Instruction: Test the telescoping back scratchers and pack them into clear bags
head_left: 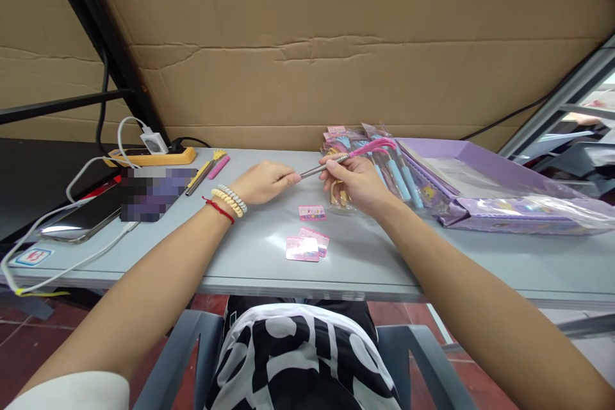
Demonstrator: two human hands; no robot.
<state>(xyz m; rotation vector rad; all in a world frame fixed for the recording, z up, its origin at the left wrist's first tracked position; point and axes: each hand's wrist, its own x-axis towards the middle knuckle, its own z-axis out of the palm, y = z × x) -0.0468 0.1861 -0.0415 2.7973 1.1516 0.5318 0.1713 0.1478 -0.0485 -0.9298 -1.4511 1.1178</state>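
Note:
A slim metal rod with a bent pink end is held level above the grey table. My left hand is closed, pinching the rod's left tip between thumb and fingers. Nearer the pink end, my right hand is closed around the rod. Just beyond and beside my right hand lies a pile of clear-bagged items with light blue handles. Below the hands, a small pink card lies flat, and overlapping pink cards are nearer the table's front edge.
An open purple box with clear plastic on it stands at the right. To the left are yellow, metal and pink stick-like pieces, phones with white cables, and a yellow power strip. Cardboard walls the back.

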